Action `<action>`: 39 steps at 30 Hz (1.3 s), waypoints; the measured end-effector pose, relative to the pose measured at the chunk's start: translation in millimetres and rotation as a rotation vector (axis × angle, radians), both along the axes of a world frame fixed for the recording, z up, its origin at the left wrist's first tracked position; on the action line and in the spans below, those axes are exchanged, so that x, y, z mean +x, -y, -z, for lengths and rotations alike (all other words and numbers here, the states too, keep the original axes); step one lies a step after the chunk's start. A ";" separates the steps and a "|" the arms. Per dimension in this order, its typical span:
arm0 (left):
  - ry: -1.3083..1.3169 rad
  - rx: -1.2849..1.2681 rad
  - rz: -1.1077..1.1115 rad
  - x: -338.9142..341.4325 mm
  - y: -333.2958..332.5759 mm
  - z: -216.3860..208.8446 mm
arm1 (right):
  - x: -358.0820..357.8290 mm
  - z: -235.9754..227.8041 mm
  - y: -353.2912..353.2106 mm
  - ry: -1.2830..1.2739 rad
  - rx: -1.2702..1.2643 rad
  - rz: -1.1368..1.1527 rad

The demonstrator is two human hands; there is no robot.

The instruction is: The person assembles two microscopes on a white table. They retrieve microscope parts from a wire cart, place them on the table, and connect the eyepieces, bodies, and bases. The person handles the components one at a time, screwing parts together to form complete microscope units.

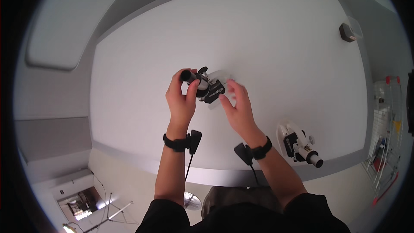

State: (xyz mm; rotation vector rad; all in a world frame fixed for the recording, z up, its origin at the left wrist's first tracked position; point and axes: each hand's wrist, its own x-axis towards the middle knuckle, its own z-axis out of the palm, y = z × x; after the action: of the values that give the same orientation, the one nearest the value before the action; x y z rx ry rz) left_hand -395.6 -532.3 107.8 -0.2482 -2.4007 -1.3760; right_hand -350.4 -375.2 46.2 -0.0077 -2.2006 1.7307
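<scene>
A small microscope (214,91) with a black eyepiece, a silver tube, a black stage and a pale base stands on the white table (142,116). My left hand (180,100) is wrapped round its tube, thumb on the near side and fingers behind. Beside the stage, my right hand (238,107) has its thumb and fingers apart. The right thumb is close to the stage edge; whether it touches cannot be made out. Those right fingertips are slightly blurred, and I see nothing between them.
At the table's near right stands a second white microscope (297,144), its eyepiece toward the near edge. A small dark box (346,33) lies at the far right corner beside a clear container (355,26). Beyond the right edge is a wire rack (381,133).
</scene>
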 end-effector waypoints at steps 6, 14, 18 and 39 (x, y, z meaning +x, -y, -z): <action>-0.037 0.080 -0.003 0.6 -5.0 14.8 | -30.7 8.8 17.0 0.362 -0.380 -0.125; -0.053 0.088 0.015 1.9 -3.0 17.5 | -18.0 11.2 39.9 0.008 0.027 0.061; -0.053 0.095 0.029 1.6 -2.8 20.8 | -19.9 31.1 41.1 -0.225 0.154 0.135; -0.060 0.110 0.012 0.2 -2.0 23.1 | -5.9 28.3 22.0 0.281 0.099 -0.150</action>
State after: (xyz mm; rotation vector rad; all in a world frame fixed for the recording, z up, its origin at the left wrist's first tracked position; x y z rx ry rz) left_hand -395.4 -530.2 84.6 -0.2715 -2.2698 -1.4791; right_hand -356.2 -397.2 17.9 -0.0665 -2.5466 1.7896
